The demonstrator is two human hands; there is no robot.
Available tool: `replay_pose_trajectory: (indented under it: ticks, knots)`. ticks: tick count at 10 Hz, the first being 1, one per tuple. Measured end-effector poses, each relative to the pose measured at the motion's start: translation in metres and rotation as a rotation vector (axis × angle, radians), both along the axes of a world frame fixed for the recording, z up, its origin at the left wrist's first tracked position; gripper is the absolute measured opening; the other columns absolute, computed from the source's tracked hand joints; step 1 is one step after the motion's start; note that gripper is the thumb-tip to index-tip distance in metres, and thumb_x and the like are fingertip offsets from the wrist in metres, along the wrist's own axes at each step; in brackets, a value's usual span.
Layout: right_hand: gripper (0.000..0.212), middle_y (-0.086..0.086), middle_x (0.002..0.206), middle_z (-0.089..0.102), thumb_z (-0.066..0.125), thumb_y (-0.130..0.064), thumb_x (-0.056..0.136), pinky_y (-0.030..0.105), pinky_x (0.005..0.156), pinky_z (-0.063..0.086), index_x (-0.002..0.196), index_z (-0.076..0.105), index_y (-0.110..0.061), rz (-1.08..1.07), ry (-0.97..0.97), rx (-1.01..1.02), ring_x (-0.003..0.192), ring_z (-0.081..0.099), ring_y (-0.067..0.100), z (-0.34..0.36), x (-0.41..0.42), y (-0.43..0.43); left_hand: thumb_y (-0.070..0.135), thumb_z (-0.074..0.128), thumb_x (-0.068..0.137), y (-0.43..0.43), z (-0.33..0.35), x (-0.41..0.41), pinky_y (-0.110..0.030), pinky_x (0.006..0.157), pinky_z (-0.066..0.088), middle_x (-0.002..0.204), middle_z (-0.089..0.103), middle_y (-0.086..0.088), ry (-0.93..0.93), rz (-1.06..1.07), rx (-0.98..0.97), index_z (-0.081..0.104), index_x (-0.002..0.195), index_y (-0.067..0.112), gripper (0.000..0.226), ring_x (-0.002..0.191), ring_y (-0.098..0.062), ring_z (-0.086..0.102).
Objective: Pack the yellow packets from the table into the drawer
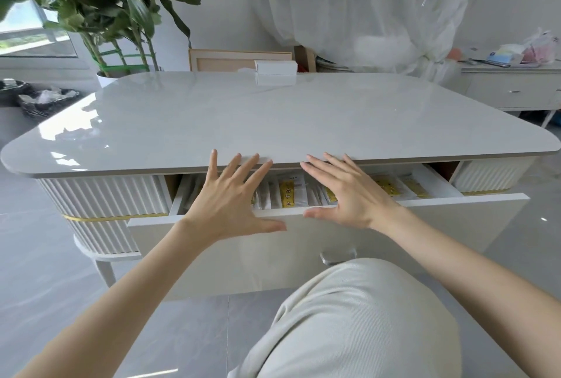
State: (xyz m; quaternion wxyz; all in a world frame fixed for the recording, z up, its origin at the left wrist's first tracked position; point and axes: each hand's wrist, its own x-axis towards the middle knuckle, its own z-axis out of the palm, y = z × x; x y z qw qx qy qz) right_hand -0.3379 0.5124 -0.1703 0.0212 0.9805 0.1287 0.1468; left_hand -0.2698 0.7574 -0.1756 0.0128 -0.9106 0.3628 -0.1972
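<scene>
Your left hand (230,204) and right hand (349,195) lie flat and spread across the top edge of the drawer (303,244), palms down and holding nothing, thumbs resting on the front panel while the fingers (253,169) reach over the opening toward the lip of the counter (273,122). The yellow packets (288,192) sit inside the drawer, directly beneath and between your two hands, with more showing farther to the right (391,186). They lie packed in rows, long axes running front to back, away from you. The glossy counter carries no yellow packets that can be seen; only a small white box (275,67) stands at its far edge. The packing looks finished, and the step in hand appears to be shutting the drawer. That move turns on one relation: the drawer front lies just under your palms, and its travel is straight away from you, beneath the counter. Both hands are equally near, placed either side of centre, so an even push should keep it from skewing. Mind your fingertips under the counter's edge.
</scene>
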Motion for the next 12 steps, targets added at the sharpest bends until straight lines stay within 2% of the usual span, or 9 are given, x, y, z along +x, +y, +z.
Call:
replay_pose_trajectory:
  ticks: [2,3,4,5,7,9,10,11,12]
  knots:
    - [0.097,-0.002,0.153,0.034,0.024,-0.08,0.077,0.031,0.115,0.018,0.148,0.033,-0.015,-0.003,-0.099,0.006,0.142,0.031,0.017,-0.001,0.015,-0.005,0.091,0.037,0.06,-0.003,-0.005,0.017,-0.037,0.104,0.036,0.129,0.055,0.005,-0.056,-0.071,-0.212,0.048,0.137,0.019,0.107,0.117,-0.022,0.05]
    - [0.083,-0.002,0.135,0.058,0.032,-0.073,0.082,0.034,0.095,0.049,0.134,0.056,-0.013,0.047,-0.22,0.065,0.123,0.055,0.018,-0.002,0.024,-0.008,0.082,0.043,0.067,-0.007,-0.013,0.028,-0.032,0.095,0.04,0.111,0.058,0.007,-0.122,-0.094,-0.297,0.055,0.129,0.021,0.087,0.1,-0.02,0.053]
    - [0.055,-0.005,0.118,0.069,0.059,-0.051,0.079,0.035,0.069,0.06,0.119,0.068,-0.014,0.09,-0.351,0.124,0.102,0.067,0.018,-0.003,0.032,-0.009,0.069,0.046,0.075,-0.015,-0.023,0.036,-0.03,0.089,0.034,0.1,0.056,0.005,-0.184,-0.097,-0.374,0.057,0.121,0.02,0.068,0.091,-0.021,0.048]
    - [0.044,-0.007,0.111,0.071,0.081,-0.024,0.071,0.033,0.063,0.059,0.113,0.071,-0.016,0.087,-0.38,0.173,0.093,0.069,0.018,-0.005,0.038,-0.009,0.05,0.064,0.08,-0.024,-0.031,0.042,-0.031,0.083,0.032,0.095,0.055,0.001,-0.265,-0.072,-0.448,0.059,0.113,0.018,0.047,0.087,-0.021,0.04]
    - [0.053,-0.014,0.098,0.074,0.078,0.012,0.059,0.022,0.053,0.054,0.101,0.075,-0.02,0.016,-0.514,0.238,0.084,0.067,0.012,-0.014,0.045,-0.005,0.013,0.08,0.071,-0.036,-0.038,0.043,-0.032,0.077,0.028,0.089,0.053,-0.003,-0.303,0.037,-0.547,0.058,0.105,0.018,0.041,0.084,-0.023,0.035]
    - [0.049,-0.016,0.099,0.071,0.074,0.011,0.06,0.025,0.05,0.052,0.098,0.073,-0.021,-0.081,-0.62,0.154,0.081,0.064,0.013,-0.028,0.051,0.0,0.007,0.079,0.07,-0.038,-0.04,0.041,-0.031,0.078,0.028,0.089,0.05,-0.003,-0.295,0.066,-0.564,0.059,0.106,0.017,0.042,0.083,-0.023,0.035]
    - [0.041,-0.016,0.093,0.07,0.077,0.003,0.061,0.025,0.048,0.051,0.093,0.071,-0.023,-0.105,-0.571,0.161,0.08,0.064,0.014,-0.018,0.047,0.004,-0.001,0.076,0.068,-0.04,-0.038,0.036,-0.031,0.079,0.029,0.09,0.05,-0.002,-0.242,0.094,-0.55,0.057,0.109,0.018,0.049,0.083,-0.022,0.036]
    - [0.023,-0.017,0.097,0.067,0.075,-0.024,0.074,0.028,0.066,0.052,0.096,0.068,-0.03,-0.199,-0.242,0.215,0.094,0.061,0.013,0.01,0.041,0.009,0.002,0.073,0.07,-0.038,-0.026,0.027,-0.031,0.084,0.037,0.095,0.051,0.0,-0.147,0.087,-0.523,0.057,0.112,0.019,0.048,0.088,-0.024,0.045]
    - [0.011,-0.013,0.097,0.071,0.07,-0.038,0.08,0.032,0.088,0.051,0.091,0.071,-0.039,-0.143,0.138,0.576,0.094,0.063,0.003,0.062,0.031,0.008,0.022,0.063,0.086,-0.031,-0.006,-0.004,-0.027,0.089,0.035,0.106,0.053,0.008,0.083,0.025,-0.584,0.059,0.114,0.027,0.029,0.1,-0.019,0.051]
